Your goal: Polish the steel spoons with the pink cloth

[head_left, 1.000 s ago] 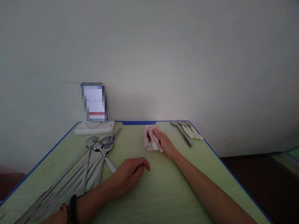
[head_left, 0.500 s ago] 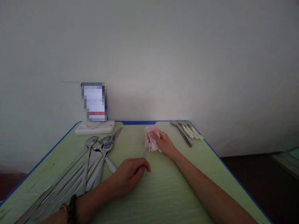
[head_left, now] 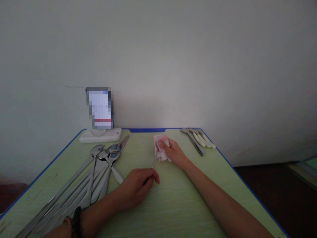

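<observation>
My left hand is closed around the lower end of a piece of metal cutlery. Its slim shaft slants up and away into a folded pink-and-white cloth, which hides the far end, so I cannot tell whether it is a spoon or a fork. My right hand pinches the cloth around that end, thumb on top. To the left of my left hand lies a pile of steel spoons and knives, partly covered by my left forearm.
Spoons and white-handled cutlery lie in a group at the table's back right. A phone with a blurred screen stands on a white block at the back left. The green table has a blue edge and meets a wall.
The cloth and my right fingers have shifted very slightly against the cutlery, and a little more of its shaft shows. My left hand stays nearly still.
</observation>
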